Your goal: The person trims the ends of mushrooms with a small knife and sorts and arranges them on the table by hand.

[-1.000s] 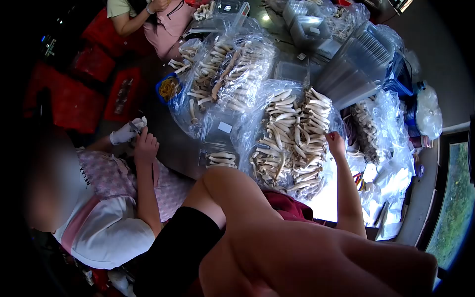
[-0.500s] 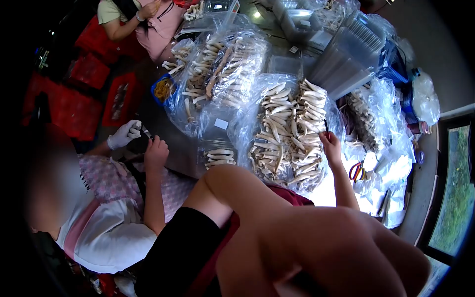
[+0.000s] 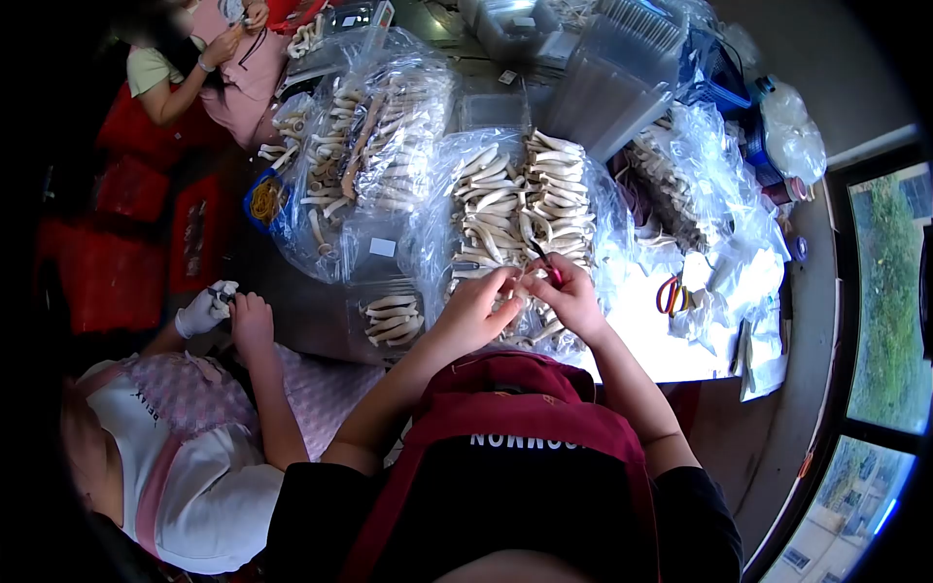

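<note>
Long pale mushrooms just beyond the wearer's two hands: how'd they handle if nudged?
The long, pale, slender mushrooms would probably roll a little, given their rounded stems. Neighbours may shift too: they lie packed side by side. Thin stems might snap if pressed hard.

From close above the wearer's maroon apron point(image 3: 525, 410), the single head camera faces forward and steeply down across the worktable point(image 3: 303, 313).
</note>
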Demonstrator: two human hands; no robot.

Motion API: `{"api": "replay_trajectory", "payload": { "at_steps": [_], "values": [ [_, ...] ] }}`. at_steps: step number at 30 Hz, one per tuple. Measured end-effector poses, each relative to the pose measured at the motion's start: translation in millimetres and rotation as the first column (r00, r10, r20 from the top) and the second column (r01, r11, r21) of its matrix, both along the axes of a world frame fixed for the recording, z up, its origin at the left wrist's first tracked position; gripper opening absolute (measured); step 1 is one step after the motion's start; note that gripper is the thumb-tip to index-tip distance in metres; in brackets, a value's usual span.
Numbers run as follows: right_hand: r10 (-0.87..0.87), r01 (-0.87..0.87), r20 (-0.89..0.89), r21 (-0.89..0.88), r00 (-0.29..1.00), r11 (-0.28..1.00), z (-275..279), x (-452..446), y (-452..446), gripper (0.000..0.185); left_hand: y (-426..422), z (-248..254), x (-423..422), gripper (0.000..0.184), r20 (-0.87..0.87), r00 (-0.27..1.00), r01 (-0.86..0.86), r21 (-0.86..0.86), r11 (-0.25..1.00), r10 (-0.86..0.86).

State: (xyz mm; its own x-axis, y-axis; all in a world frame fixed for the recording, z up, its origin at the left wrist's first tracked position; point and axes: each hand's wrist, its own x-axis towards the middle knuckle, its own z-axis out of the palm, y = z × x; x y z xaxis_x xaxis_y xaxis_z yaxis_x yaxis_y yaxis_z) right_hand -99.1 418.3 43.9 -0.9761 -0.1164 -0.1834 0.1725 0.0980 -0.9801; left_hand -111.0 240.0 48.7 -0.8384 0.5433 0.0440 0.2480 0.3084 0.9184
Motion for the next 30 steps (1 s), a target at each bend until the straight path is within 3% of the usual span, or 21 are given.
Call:
{"api": "replay_trajectory", "payload": {
  "at_steps": [1, 2, 3, 5, 7, 9, 13, 21, 30],
  "values": [
    [0.03, -0.03, -0.076, -0.005, 0.997, 1.0, 7, 1, -4, 0.021, 1, 3, 2, 0.032, 0.239, 0.97, 0.027, 0.084, 0.996, -0.046],
    [0.037, -0.033, -0.091, 0.04, 0.995, 0.999, 13, 3, -6, 0.023, 5, -11, 6, 0.025, 0.09, 0.996, 0.002, 0.211, 0.978, -0.021],
    [0.044, -0.035, -0.106, 0.085, 0.993, 0.996, 17, 5, -6, 0.025, 7, -17, 8, 0.025, 0.088, 0.996, 0.013, 0.212, 0.977, -0.032],
    [0.069, -0.046, -0.17, 0.135, 0.983, 0.99, 24, 8, -3, 0.026, 12, -23, 15, 0.025, 0.239, 0.971, -0.069, 0.361, 0.93, -0.021],
    [0.104, -0.06, -0.231, 0.19, 0.967, 0.98, 24, 12, 2, 0.028, 11, -5, 14, 0.024, 0.304, 0.952, -0.069, 0.347, 0.935, -0.042],
    [0.102, 0.017, -0.377, 0.298, 0.921, 0.954, 21, 17, 9, 0.029, 12, -3, 14, 0.023, 0.491, 0.862, -0.158, 0.496, 0.854, -0.126],
    [0.248, 0.014, -0.479, 0.479, 0.842, 0.877, 23, 16, 11, 0.024, 12, -6, 13, 0.022, 0.556, 0.791, -0.155, 0.586, 0.796, -0.255],
    [0.298, 0.089, -0.542, 0.576, 0.786, 0.813, 22, 13, 5, 0.025, 10, 8, 14, 0.021, 0.593, 0.781, -0.18, 0.515, 0.838, -0.197],
    [0.344, 0.124, -0.56, 0.635, 0.753, 0.763, 11, 13, 10, 0.029, 10, 14, 14, 0.018, 0.663, 0.688, -0.225, 0.58, 0.783, -0.294]
  ]
}}
